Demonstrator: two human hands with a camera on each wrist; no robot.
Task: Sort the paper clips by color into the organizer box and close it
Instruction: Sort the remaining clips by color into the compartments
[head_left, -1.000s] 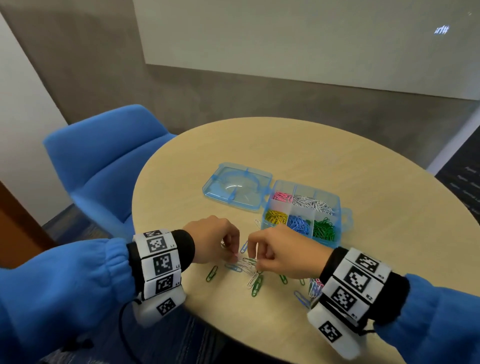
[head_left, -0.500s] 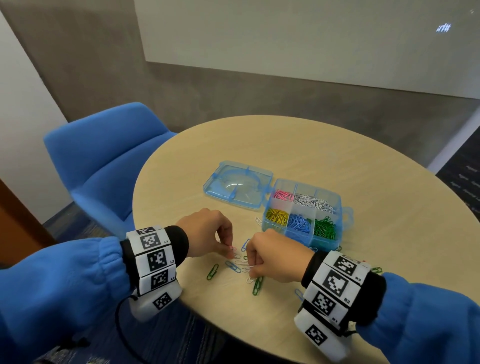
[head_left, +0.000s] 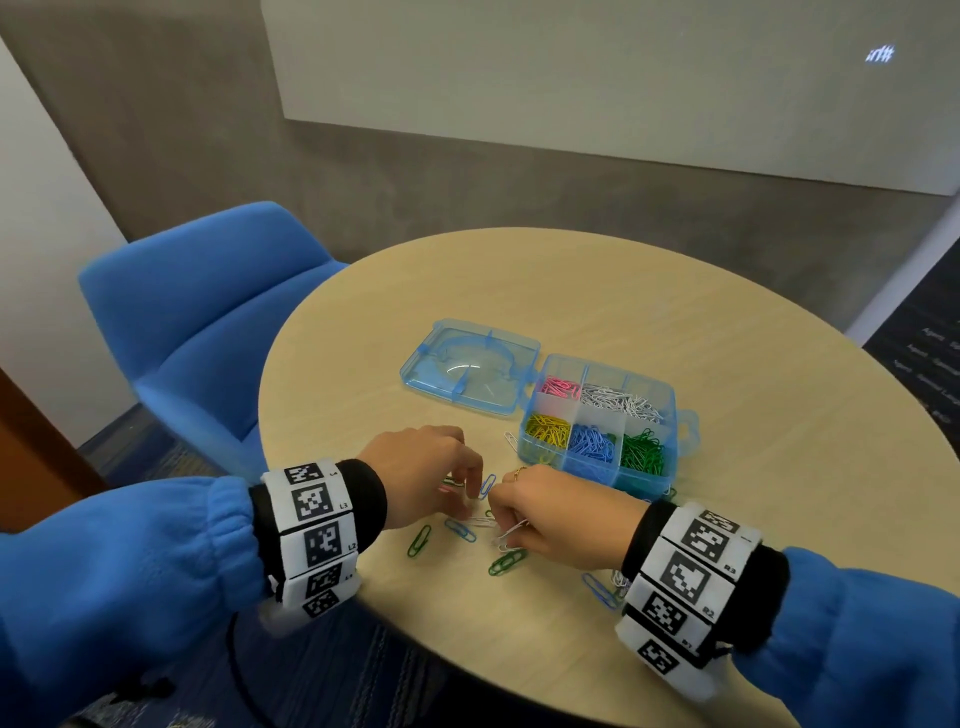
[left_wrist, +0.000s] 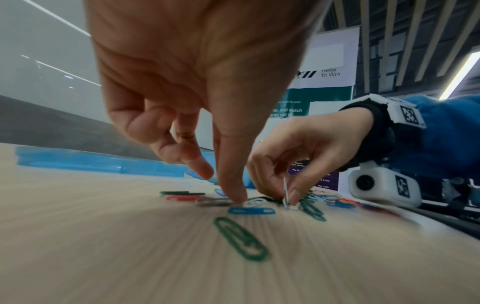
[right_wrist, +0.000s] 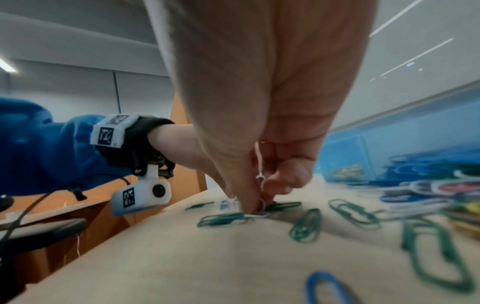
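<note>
Table: round wood top (head_left: 649, 322), blue chair beside.
Box: organizer box (head_left: 680, 410) open, near loose clips.
R hand: right hand (head_left: 558, 512) pinched white clips (left_wrist: 285, 193).
L hand: left hand (head_left: 415, 478), fingertip pressed on table by white clip (left_wrist: 255, 202), other fingers curled.
Tip: gather whites only w/ firm pinch, then drop in white bay.

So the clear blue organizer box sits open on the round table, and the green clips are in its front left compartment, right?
Not quite. The head view shows the clear blue plastic organizer box open on the round wooden table, but the green paper clips fill its front right compartment; the yellow paper clips are front left.
</note>
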